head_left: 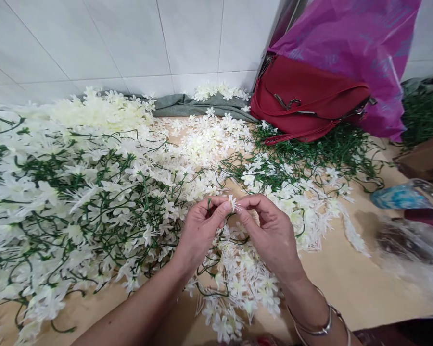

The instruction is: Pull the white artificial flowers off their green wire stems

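small white flower (233, 202), thin petals

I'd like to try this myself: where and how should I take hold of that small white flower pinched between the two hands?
Probably by its base, as both hands do now. The left hand and right hand meet fingertip to fingertip on the small white flower, whose petals fan upward. So come from below and the sides, keeping your grip off the thin petals.

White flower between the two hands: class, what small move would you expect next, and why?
Probably pressing the flower onto the green stem. The right hand pinches the flower at its fingertips, the left hand holds the stem right beside it, and finished stems lie at left.
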